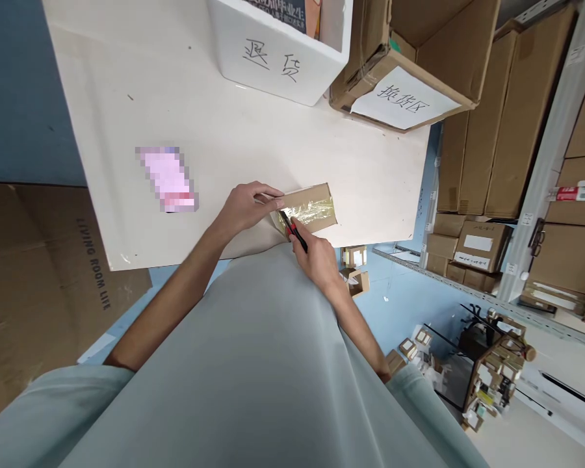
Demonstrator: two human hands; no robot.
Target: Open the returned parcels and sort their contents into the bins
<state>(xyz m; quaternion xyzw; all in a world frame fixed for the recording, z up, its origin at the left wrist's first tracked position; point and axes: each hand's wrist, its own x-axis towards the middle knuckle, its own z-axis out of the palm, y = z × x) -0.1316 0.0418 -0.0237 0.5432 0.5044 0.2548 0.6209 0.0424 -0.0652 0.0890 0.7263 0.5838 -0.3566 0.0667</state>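
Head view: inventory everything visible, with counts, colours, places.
rectangular table: 1, whitish, centre
small taped cardboard box: 1, brown, table's near edge
slim cutter: 1, black and red, box's left end
pixelated flat item: 1, pink, table's left
lettered rectangular bin: 1, white, table's far edge
open cardboard box: 1, brown, right of bin
large lettered carton: 1, brown, left
metal shelving with brown cartons: 1, grey, right
small cartons and packages: many, mostly brown, lower right
floor: 1, blue, around table
left hand: 1, bare, small box's left end
right hand: 1, bare, gripping cutter
shirt: 1, pale grey-blue, bottom
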